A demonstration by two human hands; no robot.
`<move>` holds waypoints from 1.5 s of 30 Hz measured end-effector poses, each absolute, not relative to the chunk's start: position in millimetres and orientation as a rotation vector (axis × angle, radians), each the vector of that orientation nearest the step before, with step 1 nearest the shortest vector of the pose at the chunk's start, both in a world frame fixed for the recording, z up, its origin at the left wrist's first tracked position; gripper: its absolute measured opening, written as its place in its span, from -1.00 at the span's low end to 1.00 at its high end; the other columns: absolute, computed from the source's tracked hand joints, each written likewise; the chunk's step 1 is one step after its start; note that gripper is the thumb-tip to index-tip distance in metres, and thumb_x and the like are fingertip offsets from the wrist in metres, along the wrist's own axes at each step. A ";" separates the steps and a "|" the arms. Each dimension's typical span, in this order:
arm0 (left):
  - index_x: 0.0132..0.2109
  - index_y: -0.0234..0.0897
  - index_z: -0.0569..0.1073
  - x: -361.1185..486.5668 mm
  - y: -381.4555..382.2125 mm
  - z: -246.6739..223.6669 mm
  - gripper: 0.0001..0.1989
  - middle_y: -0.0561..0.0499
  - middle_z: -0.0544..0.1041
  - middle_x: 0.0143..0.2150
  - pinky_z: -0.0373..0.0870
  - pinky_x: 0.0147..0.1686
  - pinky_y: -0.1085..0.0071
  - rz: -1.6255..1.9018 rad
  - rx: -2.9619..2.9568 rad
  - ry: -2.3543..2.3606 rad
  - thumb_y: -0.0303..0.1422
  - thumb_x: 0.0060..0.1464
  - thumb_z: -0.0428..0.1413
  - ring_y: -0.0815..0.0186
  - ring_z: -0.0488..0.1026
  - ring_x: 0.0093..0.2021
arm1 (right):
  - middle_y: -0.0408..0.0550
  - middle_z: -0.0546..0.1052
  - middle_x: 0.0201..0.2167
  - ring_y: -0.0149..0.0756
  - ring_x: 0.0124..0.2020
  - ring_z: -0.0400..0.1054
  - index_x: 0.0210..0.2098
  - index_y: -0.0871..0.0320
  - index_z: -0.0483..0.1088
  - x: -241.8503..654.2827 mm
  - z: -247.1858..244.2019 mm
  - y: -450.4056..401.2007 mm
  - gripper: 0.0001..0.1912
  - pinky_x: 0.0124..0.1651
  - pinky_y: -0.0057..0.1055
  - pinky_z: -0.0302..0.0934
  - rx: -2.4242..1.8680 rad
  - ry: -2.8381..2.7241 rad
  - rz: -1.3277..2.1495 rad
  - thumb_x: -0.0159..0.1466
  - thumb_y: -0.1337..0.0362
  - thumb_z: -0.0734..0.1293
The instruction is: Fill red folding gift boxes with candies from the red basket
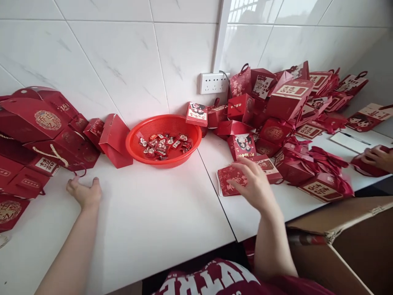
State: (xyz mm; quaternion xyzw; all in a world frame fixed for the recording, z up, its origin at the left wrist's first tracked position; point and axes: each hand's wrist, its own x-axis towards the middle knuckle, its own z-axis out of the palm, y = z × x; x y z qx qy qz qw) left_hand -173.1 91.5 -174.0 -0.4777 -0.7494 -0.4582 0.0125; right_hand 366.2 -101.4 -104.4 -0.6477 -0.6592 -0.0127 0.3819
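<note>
My left hand (84, 193) rests low on the white table (147, 200) at the front of a stack of red gift boxes (66, 143). Its thumb and fingers are apart, close under a thin dark red cord loop, and nothing shows in them. Over a flat, folded red box (227, 181) hovers my right hand (254, 184), fingers spread and curved; whether the fingertips touch it I cannot tell. Between the hands, toward the wall, a red plastic basket (135, 153) contains many small wrapped candies (162, 145). A plain-sided red box (115, 141) leans beside the basket.
Many red gift boxes (288, 94) are heaped along the wall on the right. A co-worker's hand (376, 159) lies on a red box at the right edge. An opened cardboard carton (337, 266) stands at the front right. A power strip (215, 83) is on the wall.
</note>
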 end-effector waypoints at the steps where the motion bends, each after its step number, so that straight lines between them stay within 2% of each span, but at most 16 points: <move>1: 0.24 -0.50 0.26 -162.7 80.5 -172.7 -0.38 -0.31 0.17 0.36 -0.03 0.40 0.02 -1.433 -1.539 -2.268 -0.44 0.03 0.18 -0.03 0.06 0.42 | 0.15 0.38 0.21 0.10 0.23 0.24 0.13 0.07 0.36 379.1 -108.7 -109.2 -0.52 0.24 0.09 0.15 -1.729 -1.590 -0.065 0.30 -0.01 0.36; 5: 0.10 -0.20 0.44 -112.2 39.6 -154.6 -0.60 -0.03 0.33 0.30 0.11 0.37 0.11 -1.421 -1.766 -2.030 -0.35 0.08 0.16 0.09 0.25 0.33 | 0.25 0.46 0.07 0.15 0.08 0.35 0.12 0.15 0.30 410.3 -138.5 -127.4 -0.40 0.04 0.06 0.25 -2.074 -1.125 0.027 0.33 -0.18 0.20; 9: -0.02 -0.21 0.47 -52.7 0.0 -120.3 -0.73 -0.06 0.48 0.12 0.29 0.27 0.12 -1.449 -2.085 -1.831 -0.23 0.19 0.07 0.09 0.40 0.20 | 0.23 0.51 -0.08 0.10 -0.02 0.38 -0.04 0.16 0.35 410.7 -172.0 -127.0 -0.44 0.01 -0.02 0.25 -2.070 -1.071 0.288 0.32 -0.20 0.15; 13: 0.00 -0.18 0.38 13.6 -48.4 -104.6 -0.76 -0.05 0.54 -0.05 0.52 -0.02 0.25 -1.571 -2.613 -1.771 -0.24 0.21 0.10 0.21 0.57 -0.10 | 0.27 0.47 -0.04 0.09 0.02 0.34 -0.03 0.18 0.33 400.1 -189.1 -124.7 -0.41 0.04 -0.04 0.23 -1.977 -1.010 0.283 0.33 -0.20 0.10; 16: -0.02 -0.14 0.39 57.2 -78.5 -112.7 -0.79 -0.04 0.57 -0.12 0.54 -0.10 0.29 -1.231 -3.175 -1.868 -0.20 0.26 0.07 0.23 0.58 -0.12 | 0.27 0.46 0.00 0.06 0.00 0.36 0.03 0.20 0.30 396.9 -191.9 -129.1 -0.38 0.04 -0.06 0.25 -1.934 -0.943 0.345 0.32 -0.22 0.13; 19: -0.03 -0.09 0.42 81.2 -92.4 -125.1 -0.77 -0.06 0.59 -0.11 0.54 -0.11 0.22 -0.964 -3.389 -2.036 -0.12 0.26 0.06 0.16 0.57 -0.07 | 0.24 0.46 0.01 0.02 0.00 0.38 0.06 0.20 0.27 396.4 -191.1 -135.3 -0.35 0.03 -0.09 0.27 -1.833 -0.864 0.429 0.28 -0.24 0.20; 23: 0.18 -0.03 0.37 86.2 -92.8 -127.6 -0.56 -0.15 0.52 0.11 0.52 -0.03 0.14 -1.003 -3.428 -2.135 -0.09 0.19 0.15 0.09 0.55 0.02 | 0.18 0.41 0.10 -0.06 0.07 0.37 0.10 0.16 0.23 379.5 -187.0 -139.2 -0.43 0.06 -0.14 0.32 -1.620 -0.746 0.435 0.35 -0.17 0.18; 26: 0.33 -0.05 0.24 85.2 -88.3 -116.1 -0.35 -0.19 0.39 0.28 0.51 -0.03 0.20 -1.169 -3.480 -2.047 -0.11 0.14 0.21 0.09 0.53 0.05 | 0.13 0.37 0.16 -0.11 0.09 0.39 0.17 0.06 0.17 344.6 -183.2 -137.7 -0.50 0.00 -0.19 0.40 -1.423 -0.751 0.651 0.40 -0.10 0.14; 27: 0.29 -0.09 0.30 84.6 -86.0 -110.5 -0.41 -0.18 0.45 0.21 0.51 -0.07 0.24 -1.239 -3.452 -2.016 -0.11 0.16 0.19 0.11 0.54 0.01 | 0.11 0.38 0.16 -0.12 0.06 0.42 0.18 0.03 0.16 330.8 -182.0 -136.6 -0.53 -0.04 -0.20 0.43 -1.353 -0.785 0.769 0.42 -0.09 0.13; 29: 0.04 -0.21 0.50 81.5 -79.4 -97.8 -0.66 -0.09 0.59 -0.09 0.48 -0.19 0.33 -1.378 -3.303 -1.971 -0.12 0.23 0.11 0.17 0.55 -0.14 | 0.09 0.44 0.11 -0.14 0.00 0.46 0.17 0.02 0.20 305.1 -179.2 -133.4 -0.57 -0.09 -0.21 0.46 -1.255 -0.931 1.006 0.43 -0.06 0.13; 32: -0.22 -0.27 0.58 68.7 -64.3 -76.9 -0.71 0.02 0.54 -0.39 0.41 -0.31 0.41 -1.549 -3.013 -1.877 -0.17 0.26 0.08 0.25 0.50 -0.32 | 0.08 0.51 0.04 -0.10 0.03 0.46 0.05 0.08 0.36 281.9 -171.3 -124.7 -0.64 -0.05 -0.21 0.44 -1.272 -1.304 1.162 0.40 0.01 0.21; 35: -0.16 -0.23 0.62 51.1 -46.8 -59.7 -0.77 0.03 0.57 -0.37 0.39 -0.32 0.41 -1.660 -2.790 -1.765 -0.23 0.22 0.12 0.27 0.51 -0.33 | 0.03 0.58 -0.10 -0.12 -0.06 0.49 -0.11 0.11 0.46 278.7 -150.9 -109.6 -0.74 -0.04 -0.18 0.41 -1.403 -1.548 1.028 0.40 0.10 0.24; 37: -0.17 -0.20 0.63 42.1 -36.6 -55.7 -0.81 0.01 0.61 -0.30 0.43 -0.27 0.40 -1.708 -2.718 -1.677 -0.26 0.18 0.16 0.25 0.53 -0.29 | 0.00 0.59 -0.15 -0.14 -0.13 0.50 -0.14 0.10 0.46 281.3 -128.7 -97.3 -0.77 -0.05 -0.16 0.40 -1.429 -1.622 0.824 0.41 0.15 0.22; 41: -0.27 -0.22 0.59 36.1 -23.3 -71.2 -0.87 0.01 0.61 -0.30 0.44 -0.19 0.39 -1.933 -2.651 -1.663 -0.25 0.10 0.24 0.26 0.54 -0.26 | 0.05 0.51 0.03 -0.09 0.09 0.39 -0.08 0.06 0.46 277.9 -83.1 -76.4 -0.80 0.14 -0.10 0.30 -1.208 -1.809 0.454 0.43 0.19 0.23; 43: -0.31 -0.22 0.56 37.0 -21.2 -86.4 -0.80 0.03 0.58 -0.36 0.42 -0.23 0.39 -2.122 -2.566 -1.773 -0.19 0.15 0.20 0.28 0.51 -0.30 | 0.06 0.43 0.14 -0.09 0.19 0.31 -0.06 0.04 0.48 268.6 -74.1 -69.7 -0.79 0.23 -0.10 0.23 -1.049 -1.907 0.429 0.44 0.18 0.24; 45: -0.34 -0.22 0.53 38.6 -21.9 -101.4 -0.72 0.04 0.52 -0.42 0.40 -0.32 0.40 -2.253 -2.497 -1.860 -0.14 0.22 0.12 0.29 0.47 -0.37 | 0.07 0.41 0.15 -0.11 0.19 0.30 -0.05 0.04 0.49 256.4 -78.4 -65.0 -0.77 0.22 -0.13 0.23 -0.940 -1.951 0.485 0.45 0.18 0.22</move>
